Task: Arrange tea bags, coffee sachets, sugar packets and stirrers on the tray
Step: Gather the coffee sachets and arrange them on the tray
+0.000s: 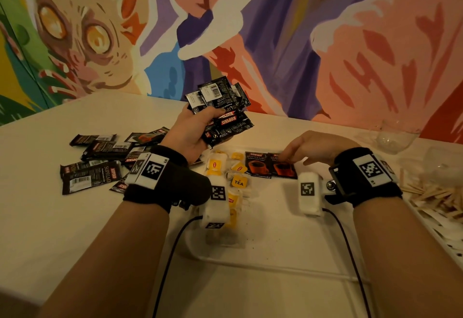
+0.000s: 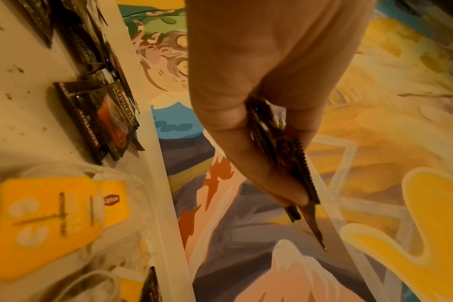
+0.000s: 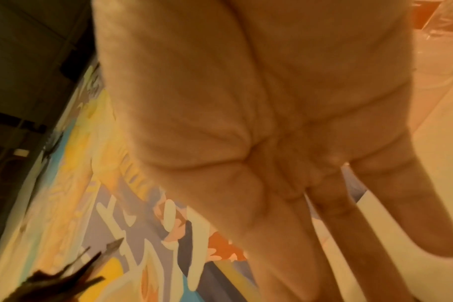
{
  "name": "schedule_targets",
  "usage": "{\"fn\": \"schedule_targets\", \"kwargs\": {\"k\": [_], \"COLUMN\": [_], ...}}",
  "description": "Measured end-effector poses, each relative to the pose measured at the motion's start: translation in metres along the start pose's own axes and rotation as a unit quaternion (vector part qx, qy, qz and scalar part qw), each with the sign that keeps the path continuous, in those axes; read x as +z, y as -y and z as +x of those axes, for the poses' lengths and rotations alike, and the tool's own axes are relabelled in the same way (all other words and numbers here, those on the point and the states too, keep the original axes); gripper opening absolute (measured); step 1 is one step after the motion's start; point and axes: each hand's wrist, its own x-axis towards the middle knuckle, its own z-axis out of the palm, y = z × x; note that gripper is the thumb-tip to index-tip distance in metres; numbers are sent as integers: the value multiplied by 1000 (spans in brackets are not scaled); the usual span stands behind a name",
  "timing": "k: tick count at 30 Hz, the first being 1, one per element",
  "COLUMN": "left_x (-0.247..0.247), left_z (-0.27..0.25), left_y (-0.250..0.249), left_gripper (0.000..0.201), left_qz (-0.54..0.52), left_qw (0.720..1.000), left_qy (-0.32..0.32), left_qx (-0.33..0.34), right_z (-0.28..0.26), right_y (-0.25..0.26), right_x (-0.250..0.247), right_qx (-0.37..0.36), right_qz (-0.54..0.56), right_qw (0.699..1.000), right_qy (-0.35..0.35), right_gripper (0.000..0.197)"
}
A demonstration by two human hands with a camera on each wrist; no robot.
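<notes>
Above the table, left hand (image 1: 190, 132) grips coffee sachets (image 1: 223, 112); right hand (image 1: 310, 147), fingers straight, touches tray sachet (image 1: 283, 167).

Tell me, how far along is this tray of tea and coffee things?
Early to midway, I'd guess. Done: tea bags sit in a column on the tray, with two coffee sachets laid beside them. In hand: the left hand grips a bunch of sachets; the right hand reaches over the laid pair. Left: loose sachets on the table and the stirrers at right.
</notes>
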Motion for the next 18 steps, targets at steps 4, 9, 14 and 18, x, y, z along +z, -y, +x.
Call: {"fn": "schedule_targets", "kwargs": {"k": [4, 9, 14, 18], "left_x": [2, 8, 10, 8], "left_z": [0, -4, -7, -7], "left_y": [1, 4, 8, 10], "left_gripper": [30, 38, 48, 47], "left_qz": [8, 62, 137, 152], "left_qw": [1000, 995, 982, 978], "left_qy": [25, 76, 124, 129], "left_qx": [1, 12, 49, 54], "right_z": [-12, -26, -18, -14], "right_y": [17, 55, 66, 64], "right_x": [-5, 7, 30, 35], "right_qx": [-99, -170, -159, -154], "right_qz": [112, 297, 292, 353], "right_qw": [985, 929, 923, 900], "right_qy": [-82, -142, -195, -204], "right_gripper": [19, 20, 34, 28]}}
